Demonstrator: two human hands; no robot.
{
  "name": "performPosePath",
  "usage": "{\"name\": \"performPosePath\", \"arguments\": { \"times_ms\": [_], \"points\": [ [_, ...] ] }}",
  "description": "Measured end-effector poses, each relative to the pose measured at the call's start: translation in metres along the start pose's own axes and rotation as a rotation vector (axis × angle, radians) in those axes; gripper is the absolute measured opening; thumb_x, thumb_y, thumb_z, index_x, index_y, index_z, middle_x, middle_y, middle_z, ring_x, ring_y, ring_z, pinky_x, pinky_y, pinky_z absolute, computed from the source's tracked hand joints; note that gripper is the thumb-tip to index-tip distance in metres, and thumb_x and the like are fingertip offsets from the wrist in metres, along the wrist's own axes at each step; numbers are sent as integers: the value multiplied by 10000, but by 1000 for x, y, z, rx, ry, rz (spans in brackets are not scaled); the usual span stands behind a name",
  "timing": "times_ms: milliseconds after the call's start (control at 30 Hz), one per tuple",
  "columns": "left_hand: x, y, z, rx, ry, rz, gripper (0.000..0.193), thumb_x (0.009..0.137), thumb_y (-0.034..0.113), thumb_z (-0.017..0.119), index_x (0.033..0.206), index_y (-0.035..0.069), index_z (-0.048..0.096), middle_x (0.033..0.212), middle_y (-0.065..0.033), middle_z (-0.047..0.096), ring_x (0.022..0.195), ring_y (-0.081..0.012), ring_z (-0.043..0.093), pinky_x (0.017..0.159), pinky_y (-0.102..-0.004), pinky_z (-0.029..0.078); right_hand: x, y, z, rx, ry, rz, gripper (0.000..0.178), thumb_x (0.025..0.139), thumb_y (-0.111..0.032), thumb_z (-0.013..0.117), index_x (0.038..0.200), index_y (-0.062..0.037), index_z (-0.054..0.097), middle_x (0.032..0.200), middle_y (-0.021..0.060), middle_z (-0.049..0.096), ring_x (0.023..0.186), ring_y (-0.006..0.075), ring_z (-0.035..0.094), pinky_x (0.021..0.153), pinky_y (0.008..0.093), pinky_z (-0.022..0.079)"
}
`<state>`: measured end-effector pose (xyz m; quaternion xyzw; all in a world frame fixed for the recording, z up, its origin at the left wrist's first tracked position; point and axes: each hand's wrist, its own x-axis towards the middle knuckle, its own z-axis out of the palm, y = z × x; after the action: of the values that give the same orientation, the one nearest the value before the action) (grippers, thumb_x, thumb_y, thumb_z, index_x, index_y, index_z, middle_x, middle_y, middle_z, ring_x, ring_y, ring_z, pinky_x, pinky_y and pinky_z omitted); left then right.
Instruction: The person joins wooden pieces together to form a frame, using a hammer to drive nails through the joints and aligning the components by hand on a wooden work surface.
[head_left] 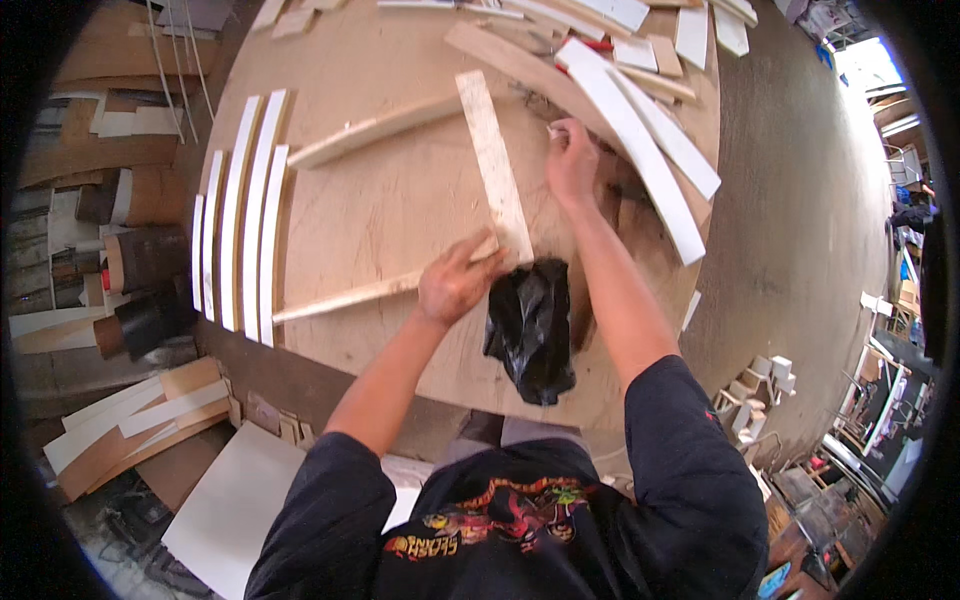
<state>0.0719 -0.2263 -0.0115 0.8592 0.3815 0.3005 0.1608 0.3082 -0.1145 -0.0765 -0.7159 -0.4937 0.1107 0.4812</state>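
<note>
On the plywood tabletop lies a partial frame of pale wooden strips. My left hand [455, 282] is closed round the end of the near wooden strip [350, 297], where it meets the cross strip [492, 150]. The far wooden strip [390, 130] reaches the cross strip's other end. To the right of the cross strip, my right hand [573, 165] is raised with its fingers pinched together; a small pale bit shows at the fingertips, too small to name. A crumpled black plastic bag [530, 330] lies beside the frame's near corner, between my forearms.
Several white-faced strips [238, 210] stand side by side at the table's left. Longer white boards [635, 150] and offcuts crowd its far right, with a red-handled tool [598, 45] among them. Board stacks [140, 425] lie at lower left; wood blocks [760, 390] sit on the floor at right.
</note>
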Motion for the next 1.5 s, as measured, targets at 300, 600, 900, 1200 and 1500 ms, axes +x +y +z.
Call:
{"name": "performPosePath", "arguments": {
  "times_ms": [300, 600, 900, 1200, 1500],
  "points": [
    [0, -3, 6, -13, 19, 43, 263, 843, 163, 831, 1099, 106, 803, 1302, -44, 736, 897, -226, 759, 742, -339, 617, -101, -2, -126, 609, -148, 878, 159, 998, -87, 690, 1077, 49, 715, 909, 71, 695, 755, 137, 668, 674, 276, 553],
    [-1, -9, 11, -49, 69, 83, 262, 856, 176, 827, 1108, 109, 809, 1292, -51, 743, 841, -242, 763, 707, -342, 616, -137, -2, -143, 392, -152, 406, 161, 989, -33, 698, 1130, 24, 753, 899, 45, 738, 753, 117, 677, 717, 248, 534],
    [0, -12, 15, -33, 77, 91, 273, 853, 173, 828, 1122, 136, 798, 1277, -26, 750, 882, -241, 778, 702, -352, 630, -114, -56, -123, 224, -285, -62, 57, 985, 39, 628, 995, 45, 684, 861, 107, 759, 851, 151, 752, 762, 295, 590],
    [0, -14, 16, -18, 127, 107, 252, 858, 183, 833, 1104, 139, 795, 1252, -17, 759, 854, -232, 781, 683, -353, 634, -112, -73, -109, 197, -297, -186, 28, 951, -6, 639, 978, -8, 644, 904, 189, 736, 875, 374, 739, 744, 437, 578],
    [0, -13, 16, 12, 115, 83, 229, 860, 216, 837, 1074, 148, 790, 1221, -20, 770, 828, -222, 781, 672, -348, 633, -113, -66, -102, 154, -317, -222, 55, 957, 2, 654, 1010, -7, 664, 929, 177, 731, 876, 368, 727, 753, 410, 567]
  ]
}}
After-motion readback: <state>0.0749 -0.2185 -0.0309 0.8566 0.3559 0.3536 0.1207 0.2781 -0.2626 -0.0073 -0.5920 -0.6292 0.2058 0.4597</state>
